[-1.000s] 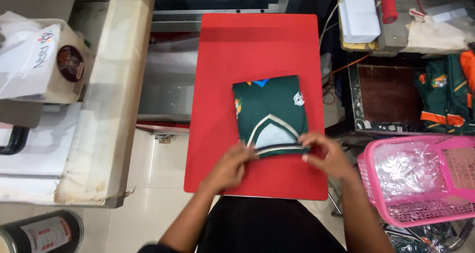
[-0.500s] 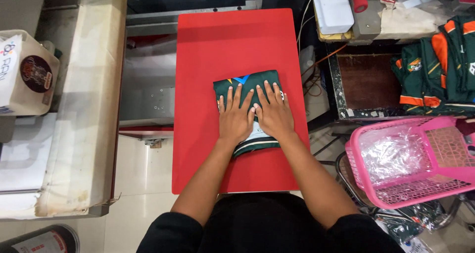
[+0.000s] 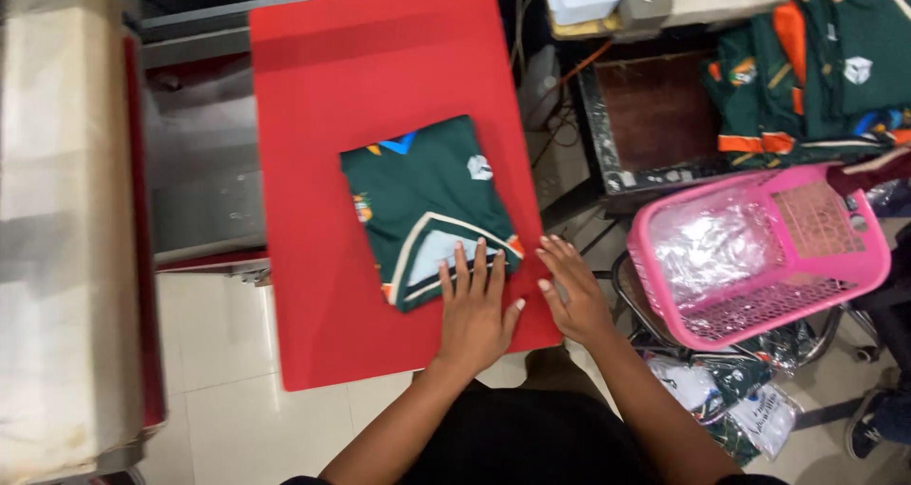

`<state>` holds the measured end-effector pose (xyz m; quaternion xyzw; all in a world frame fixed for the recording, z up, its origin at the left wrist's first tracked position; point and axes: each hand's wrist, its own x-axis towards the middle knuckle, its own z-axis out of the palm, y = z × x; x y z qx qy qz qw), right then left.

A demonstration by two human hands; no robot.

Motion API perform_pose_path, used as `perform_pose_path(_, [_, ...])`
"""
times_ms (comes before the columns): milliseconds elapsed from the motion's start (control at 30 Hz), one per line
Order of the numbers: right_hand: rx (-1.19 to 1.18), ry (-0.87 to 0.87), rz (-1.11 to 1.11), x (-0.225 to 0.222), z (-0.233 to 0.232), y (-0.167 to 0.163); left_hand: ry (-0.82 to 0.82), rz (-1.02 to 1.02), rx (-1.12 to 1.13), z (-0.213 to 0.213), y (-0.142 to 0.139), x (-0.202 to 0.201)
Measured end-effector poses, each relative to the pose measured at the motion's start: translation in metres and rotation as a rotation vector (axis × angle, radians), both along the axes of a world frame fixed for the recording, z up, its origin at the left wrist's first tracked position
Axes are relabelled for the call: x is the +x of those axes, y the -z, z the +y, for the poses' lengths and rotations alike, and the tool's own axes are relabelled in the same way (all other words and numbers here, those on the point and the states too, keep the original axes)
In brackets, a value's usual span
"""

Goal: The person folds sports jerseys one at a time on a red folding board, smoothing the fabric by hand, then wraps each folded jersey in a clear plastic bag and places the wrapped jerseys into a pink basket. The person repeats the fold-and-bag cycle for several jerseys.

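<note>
Shirt (image 3: 422,205), folded and dark green, lies flat on the red board (image 3: 332,77), running lengthwise away from the left hand (image 3: 474,314). That hand is spread flat, fingertips on the shirt's near edge, gripping nothing. Right hand (image 3: 572,293) rests open just beside it, off the cloth, so left is nearer.

Folded green jersey (image 3: 427,205) lay flat on red board (image 3: 332,86). Left hand (image 3: 473,316) rested palm-down, fingers spread, on jersey's near edge. Right hand (image 3: 572,295) lay flat at board's right edge, just beside jersey, fingers open. Pink basket (image 3: 835,257) with clear plastic bags stood right of board. Stacked green-orange garments (image 3: 807,77) lay beyond basket.
</note>
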<state>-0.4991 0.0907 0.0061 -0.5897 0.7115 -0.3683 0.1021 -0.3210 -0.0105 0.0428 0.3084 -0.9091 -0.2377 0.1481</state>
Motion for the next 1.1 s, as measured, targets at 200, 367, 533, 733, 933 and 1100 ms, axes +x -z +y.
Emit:
perform_pose_path(200, [0.125,0.357,-0.076,-0.111,0.107,0.053,0.139,0.061,-0.023,0.083,0.022,-0.082])
perform_pose_path(367, [0.548,0.363,-0.202,-0.232,0.208,0.120,0.226,-0.160,0.197,0.167,0.101,-0.181])
perform_pose_path(533, [0.779,0.125,-0.041,-0.304,0.290,0.151,0.493,-0.554,0.609,0.279,0.164,-0.248])
perform_pose_path(733, [0.859,-0.038,-0.086,-0.321,0.264,0.176,0.263,-0.426,0.724,0.336,0.195,-0.243])
perform_pose_path(933, [0.864,-0.029,-0.122,-0.331,0.163,0.181,-0.002,-0.471,0.734,0.343,0.187,-0.204])
perform_pose_path(1100, [1.081,-0.076,0.061,-0.342,0.102,0.180,-0.154,-0.533,0.810,0.347,0.174,-0.187])
